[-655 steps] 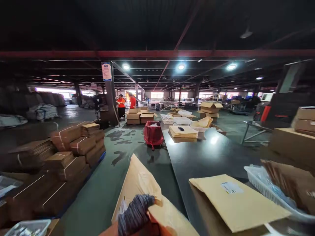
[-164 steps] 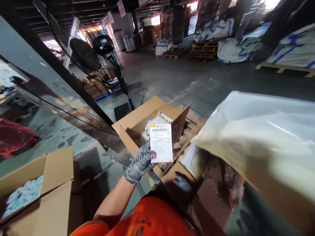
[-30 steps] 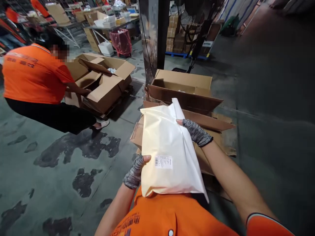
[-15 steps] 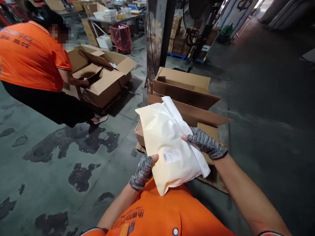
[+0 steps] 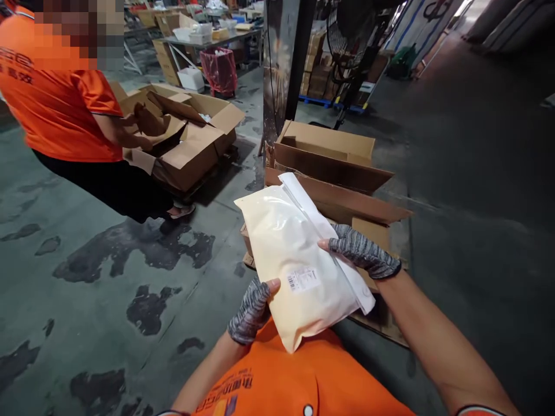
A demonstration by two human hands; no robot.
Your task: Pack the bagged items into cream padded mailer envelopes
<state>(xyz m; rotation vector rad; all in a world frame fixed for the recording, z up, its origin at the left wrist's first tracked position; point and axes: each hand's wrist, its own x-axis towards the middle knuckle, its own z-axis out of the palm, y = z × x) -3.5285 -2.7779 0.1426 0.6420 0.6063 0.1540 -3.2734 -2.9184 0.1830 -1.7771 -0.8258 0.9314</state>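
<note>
Item: cream poly mailer (image 5: 295,254), flat, w/ small barcode label (image 5: 302,279) near its lower end; being held in the air in front of the person's orange shirt (image 5: 299,387), above the near edge of the front carton.
Left hand (image 5: 252,308), grey knit glove: gripping mailer's lower-left edge, thumb on top, fingers curled under.
Right hand (image 5: 363,257), same glove: lying along mailer's right edge by the sealed flap, fingers pressed together, pinching it.
Under/behind: two open cardboard cartons (image 5: 329,162) sitting on floor (image 5: 108,289) by a dark pillar (image 5: 281,63).
Far left: co-worker in orange bending over another open carton (image 5: 191,138), hand inside it.
Background: red bin (image 5: 220,69), desk (image 5: 212,41) carrying boxes.
</note>
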